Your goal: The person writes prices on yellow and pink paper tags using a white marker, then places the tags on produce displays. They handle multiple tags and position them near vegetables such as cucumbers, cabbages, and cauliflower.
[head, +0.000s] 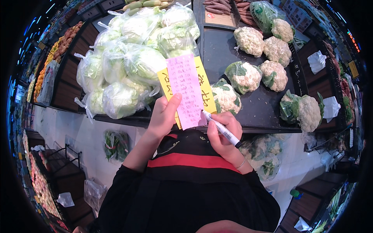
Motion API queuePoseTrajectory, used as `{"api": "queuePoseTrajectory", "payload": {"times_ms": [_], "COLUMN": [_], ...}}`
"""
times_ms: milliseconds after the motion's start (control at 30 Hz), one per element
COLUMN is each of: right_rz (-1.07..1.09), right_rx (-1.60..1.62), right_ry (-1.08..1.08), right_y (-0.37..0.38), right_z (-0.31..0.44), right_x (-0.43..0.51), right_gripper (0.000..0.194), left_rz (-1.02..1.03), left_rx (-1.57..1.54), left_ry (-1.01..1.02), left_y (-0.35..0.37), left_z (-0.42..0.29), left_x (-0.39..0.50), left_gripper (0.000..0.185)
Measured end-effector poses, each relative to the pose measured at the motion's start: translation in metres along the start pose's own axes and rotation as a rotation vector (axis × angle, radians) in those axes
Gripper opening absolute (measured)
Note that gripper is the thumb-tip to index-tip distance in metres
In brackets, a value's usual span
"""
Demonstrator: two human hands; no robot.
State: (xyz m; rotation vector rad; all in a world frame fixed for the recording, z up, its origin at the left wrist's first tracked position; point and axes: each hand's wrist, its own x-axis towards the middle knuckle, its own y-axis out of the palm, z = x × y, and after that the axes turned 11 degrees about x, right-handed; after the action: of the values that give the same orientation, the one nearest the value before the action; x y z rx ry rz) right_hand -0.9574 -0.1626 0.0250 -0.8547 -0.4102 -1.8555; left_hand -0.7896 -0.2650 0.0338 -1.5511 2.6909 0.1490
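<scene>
My left hand [165, 113] grips a long pink paper slip [188, 87] covered in handwriting, together with yellow cards [207, 84] behind it that bear black writing. In my right hand [225, 129] is a white marker pen [223, 131] with a dark end; its tip is at the slip's lower right edge. Bagged napa cabbages [140, 55] are piled beyond my left hand on a dark display stand. Cauliflowers [243, 77], several wrapped in clear film, lie on the stand's black surface to the right. One cauliflower [225, 97] is partly hidden behind the cards.
The stand's front edge [262, 130] runs before me. Sweet potatoes [217, 6] lie at the back. Bagged leafy greens [115, 145] and bagged cauliflowers [263, 154] are low down beside me, left and right. Dark produce shelves [74, 61] flank the aisle.
</scene>
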Motion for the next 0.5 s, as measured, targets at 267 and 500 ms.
{"api": "queuePoseTrajectory", "payload": {"times_ms": [267, 500], "right_rz": [-0.032, 0.018], "right_rx": [-0.013, 0.004], "right_ry": [-0.044, -0.057], "right_y": [0.003, 0.004], "right_z": [-0.013, -0.02], "right_x": [0.011, 0.02], "right_gripper": [0.017, 0.018], "left_rz": [0.003, 0.013], "left_rx": [-0.047, -0.074], "left_ry": [0.026, 0.025], "left_y": [-0.003, -0.007], "left_z": [0.002, -0.002], "left_x": [0.018, 0.031], "left_gripper": [0.035, 0.034]}}
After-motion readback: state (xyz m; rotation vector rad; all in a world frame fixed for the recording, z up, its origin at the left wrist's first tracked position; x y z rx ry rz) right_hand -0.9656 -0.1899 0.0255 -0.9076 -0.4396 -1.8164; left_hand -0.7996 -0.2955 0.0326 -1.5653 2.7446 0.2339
